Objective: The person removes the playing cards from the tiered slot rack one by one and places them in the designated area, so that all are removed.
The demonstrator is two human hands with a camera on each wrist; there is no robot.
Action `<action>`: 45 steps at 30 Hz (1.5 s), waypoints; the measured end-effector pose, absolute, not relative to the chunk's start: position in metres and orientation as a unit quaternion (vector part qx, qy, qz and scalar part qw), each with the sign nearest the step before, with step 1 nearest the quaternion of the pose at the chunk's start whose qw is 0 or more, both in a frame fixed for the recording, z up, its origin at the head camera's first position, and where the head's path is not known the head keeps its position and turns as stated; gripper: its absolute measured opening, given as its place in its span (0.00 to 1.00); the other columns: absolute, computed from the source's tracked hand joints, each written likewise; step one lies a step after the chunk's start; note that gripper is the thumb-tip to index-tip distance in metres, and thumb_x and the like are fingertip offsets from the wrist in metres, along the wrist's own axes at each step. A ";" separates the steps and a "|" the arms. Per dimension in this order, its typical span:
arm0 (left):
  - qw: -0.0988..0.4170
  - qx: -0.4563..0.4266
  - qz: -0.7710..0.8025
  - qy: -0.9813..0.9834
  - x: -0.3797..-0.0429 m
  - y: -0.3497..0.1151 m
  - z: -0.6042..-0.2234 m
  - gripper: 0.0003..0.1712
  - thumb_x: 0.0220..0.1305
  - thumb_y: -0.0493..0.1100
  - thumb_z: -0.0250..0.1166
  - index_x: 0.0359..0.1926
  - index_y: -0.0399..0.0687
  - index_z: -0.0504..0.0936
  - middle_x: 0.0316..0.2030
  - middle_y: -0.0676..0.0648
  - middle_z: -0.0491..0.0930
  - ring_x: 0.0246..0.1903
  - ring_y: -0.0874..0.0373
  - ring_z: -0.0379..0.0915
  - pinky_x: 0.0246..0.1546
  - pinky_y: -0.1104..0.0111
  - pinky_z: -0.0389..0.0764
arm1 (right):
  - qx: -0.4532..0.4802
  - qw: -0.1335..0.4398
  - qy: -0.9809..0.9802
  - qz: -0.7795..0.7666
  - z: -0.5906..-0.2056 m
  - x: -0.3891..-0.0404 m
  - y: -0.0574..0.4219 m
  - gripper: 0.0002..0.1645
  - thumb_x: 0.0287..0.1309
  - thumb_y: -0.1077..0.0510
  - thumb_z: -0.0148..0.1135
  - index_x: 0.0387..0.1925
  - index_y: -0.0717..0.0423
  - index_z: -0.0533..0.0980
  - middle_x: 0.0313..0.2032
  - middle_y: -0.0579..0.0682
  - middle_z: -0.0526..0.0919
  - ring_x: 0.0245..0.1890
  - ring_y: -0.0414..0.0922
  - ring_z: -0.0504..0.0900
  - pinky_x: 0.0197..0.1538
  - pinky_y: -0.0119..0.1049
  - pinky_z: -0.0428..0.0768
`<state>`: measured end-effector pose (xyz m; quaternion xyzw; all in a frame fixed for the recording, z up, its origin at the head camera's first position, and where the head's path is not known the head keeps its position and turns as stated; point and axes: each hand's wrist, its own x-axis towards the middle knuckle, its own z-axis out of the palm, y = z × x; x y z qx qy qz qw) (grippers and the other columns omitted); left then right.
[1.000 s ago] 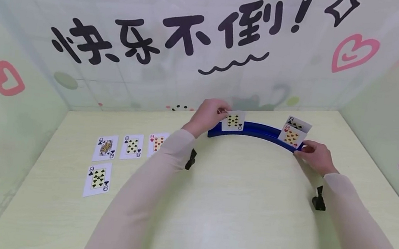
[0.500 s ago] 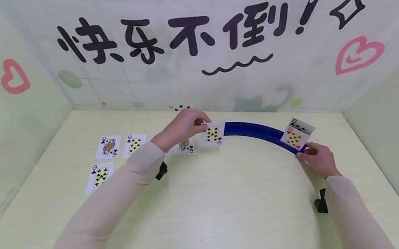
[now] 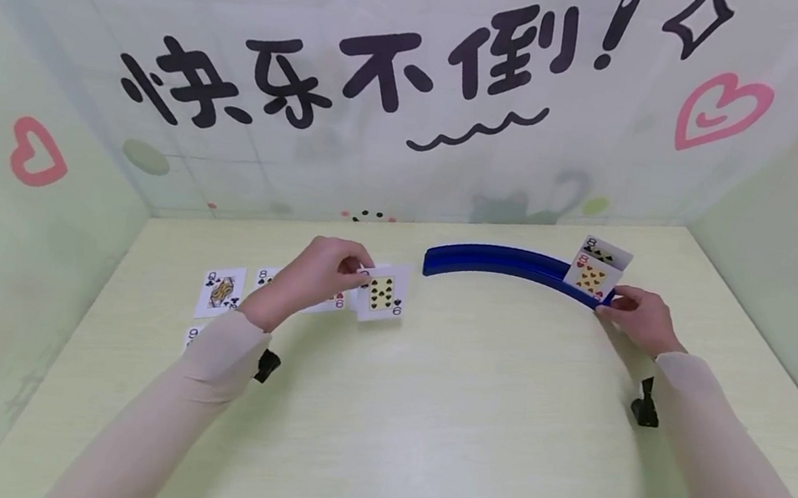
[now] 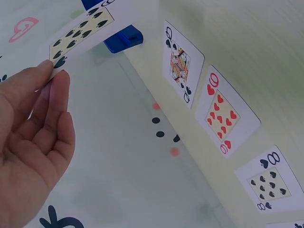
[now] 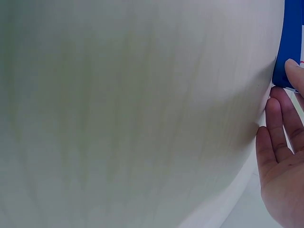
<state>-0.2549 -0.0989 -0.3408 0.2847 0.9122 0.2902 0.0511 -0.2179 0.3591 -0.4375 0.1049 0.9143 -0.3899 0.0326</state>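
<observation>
My left hand pinches a 9 of spades playing card at its upper left corner, between thumb and fingers. The card hangs face toward me, overlapping a card behind it in the head view; the left wrist view shows a queen of spades flat on the table there. With thumb and fingertips, my right hand grips the right end of a curved blue card holder. An 8 of hearts stands in the holder's right end, partly covering a black 8 behind it.
Left of the holder lie a 9 of hearts, an 8 of spades and a queen of clubs, face up in a row. A 9 of clubs below is mostly hidden by my sleeve. Printed walls enclose the table.
My left hand has carried the 9 of spades from the holder's left end leftward and toward me, over the card row. The right hand and the two 8s stay put.
</observation>
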 end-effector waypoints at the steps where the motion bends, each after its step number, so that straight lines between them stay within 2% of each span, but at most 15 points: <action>1: 0.051 0.282 0.292 0.913 -0.253 -0.104 -0.341 0.08 0.59 0.38 0.63 0.40 0.41 0.81 0.30 0.50 0.78 0.29 0.57 0.71 0.32 0.67 0.75 | 0.104 0.032 0.915 -0.389 -0.438 -0.218 0.359 0.39 0.60 0.53 0.58 0.63 0.73 0.55 0.50 0.71 0.69 0.49 0.61 0.67 0.56 0.55 0.65; 16: 0.053 0.229 0.297 0.925 -0.228 -0.172 -0.350 0.04 0.56 0.37 0.66 0.34 0.42 0.82 0.27 0.50 0.77 0.28 0.57 0.71 0.32 0.65 0.75 | 0.096 0.030 0.918 -0.383 -0.439 -0.218 0.360 0.40 0.60 0.52 0.58 0.62 0.74 0.55 0.49 0.71 0.69 0.47 0.61 0.67 0.55 0.55 0.66; 28: 0.113 0.207 0.276 0.932 -0.227 -0.226 -0.359 0.05 0.55 0.37 0.66 0.33 0.40 0.81 0.26 0.50 0.75 0.27 0.56 0.70 0.28 0.69 0.74 | 0.099 0.029 0.916 -0.387 -0.441 -0.218 0.361 0.40 0.60 0.52 0.58 0.62 0.74 0.55 0.50 0.71 0.69 0.48 0.61 0.67 0.56 0.56 0.65; 36: 0.128 0.200 0.287 0.928 -0.230 -0.239 -0.366 0.07 0.54 0.36 0.67 0.33 0.36 0.80 0.26 0.48 0.74 0.26 0.57 0.70 0.26 0.69 0.75 | 0.096 0.025 0.916 -0.389 -0.442 -0.217 0.361 0.40 0.60 0.52 0.58 0.62 0.74 0.55 0.49 0.71 0.70 0.48 0.61 0.68 0.55 0.55 0.65; 45: 0.104 0.165 0.264 0.945 -0.239 -0.244 -0.391 0.09 0.51 0.37 0.69 0.33 0.38 0.81 0.26 0.48 0.73 0.27 0.56 0.66 0.28 0.67 0.70 | 0.099 0.026 0.915 -0.390 -0.441 -0.218 0.360 0.40 0.60 0.51 0.58 0.63 0.73 0.55 0.49 0.71 0.69 0.48 0.61 0.68 0.56 0.56 0.65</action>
